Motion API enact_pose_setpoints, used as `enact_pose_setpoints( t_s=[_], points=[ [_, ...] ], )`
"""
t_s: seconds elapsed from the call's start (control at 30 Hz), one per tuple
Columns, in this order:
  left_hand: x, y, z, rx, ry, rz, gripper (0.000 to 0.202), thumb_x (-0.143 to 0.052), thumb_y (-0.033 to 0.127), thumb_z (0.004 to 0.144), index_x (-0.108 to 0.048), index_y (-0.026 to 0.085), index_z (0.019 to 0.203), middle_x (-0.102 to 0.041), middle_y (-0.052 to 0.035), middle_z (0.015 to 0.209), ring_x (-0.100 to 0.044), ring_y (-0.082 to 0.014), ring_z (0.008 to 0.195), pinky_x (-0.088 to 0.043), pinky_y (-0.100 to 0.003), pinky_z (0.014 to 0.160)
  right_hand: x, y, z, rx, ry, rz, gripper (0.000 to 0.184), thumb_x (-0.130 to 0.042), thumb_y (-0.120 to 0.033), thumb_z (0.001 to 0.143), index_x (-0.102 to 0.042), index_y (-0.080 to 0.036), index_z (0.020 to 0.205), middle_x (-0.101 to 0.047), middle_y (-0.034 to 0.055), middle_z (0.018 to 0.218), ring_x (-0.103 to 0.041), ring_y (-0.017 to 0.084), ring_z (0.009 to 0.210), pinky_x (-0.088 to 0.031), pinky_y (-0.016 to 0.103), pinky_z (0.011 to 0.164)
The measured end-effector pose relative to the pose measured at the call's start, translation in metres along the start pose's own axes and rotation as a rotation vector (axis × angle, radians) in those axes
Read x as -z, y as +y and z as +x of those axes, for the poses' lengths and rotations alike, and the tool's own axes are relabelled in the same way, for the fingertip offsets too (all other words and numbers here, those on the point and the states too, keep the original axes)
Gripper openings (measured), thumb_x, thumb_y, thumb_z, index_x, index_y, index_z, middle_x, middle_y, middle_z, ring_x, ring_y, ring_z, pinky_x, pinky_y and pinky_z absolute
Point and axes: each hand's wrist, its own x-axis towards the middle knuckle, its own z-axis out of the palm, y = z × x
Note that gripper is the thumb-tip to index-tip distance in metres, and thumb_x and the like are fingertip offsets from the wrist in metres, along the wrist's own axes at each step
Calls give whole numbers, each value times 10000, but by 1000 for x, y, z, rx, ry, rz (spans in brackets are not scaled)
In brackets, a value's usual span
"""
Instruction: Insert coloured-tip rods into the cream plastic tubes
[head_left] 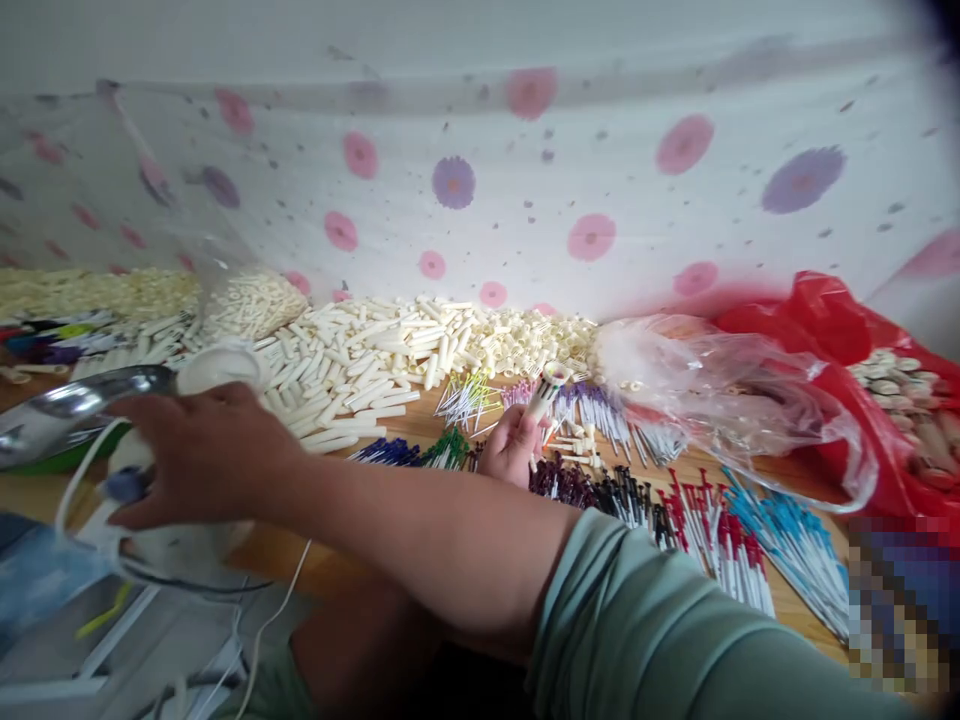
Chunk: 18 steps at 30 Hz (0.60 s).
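Tube (545,394) sits toward 4 o'clock in the head view, pinched in the left hand's (512,447) grip. Right hand (202,452), toward 8, arches over a white device (180,542); whether it grips, I cannot tell. The looped cord (80,468) could snag its fingers.

the dish (97,398) at far left looks glossy metal, the white barrel (538,405) at centre and the cream tubes (330,385) left of it smooth plastic, the red bag (832,310) at right shiny, crinkled plastic, the tabletop (426,412) wood, and the lower-right sleeve (652,610) matt cloth.
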Motion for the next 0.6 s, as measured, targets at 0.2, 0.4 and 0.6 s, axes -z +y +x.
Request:
enact_pose_setpoints(
  t_s=[0.2, 0.4, 0.6],
  points=[
    [2, 8, 2, 35, -48, -58, 539, -522, 718, 725, -585, 186, 790, -404, 29, 553, -359, -108, 490, -269, -270, 497, -5, 0, 7, -21, 131, 48, 830, -522, -621, 646, -344, -146, 1304, -627, 1, 1199, -584, 182, 1101, -361, 374, 1024],
    [-1, 18, 0, 78, -49, -159, 537, -584, 709, 675, -560, 180, 762, -395, 29, 588, -359, -96, 507, -261, -258, 485, -48, 5, 25, 183, -34, -64, 849, -346, -630, 593, -438, -116, 1262, -701, -97, 985, -624, 118, 1010, -403, 329, 944],
    [-3, 22, -1, 83, -24, -135, 554, -572, 721, 669, -549, 173, 749, -405, 23, 612, -363, -92, 515, -282, -260, 486, -40, 1, 15, 234, -124, -11, 691, -517, -394, 607, -504, -190, 1267, -693, -86, 1067, -594, 99, 1050, -394, 224, 953]
  ],
)
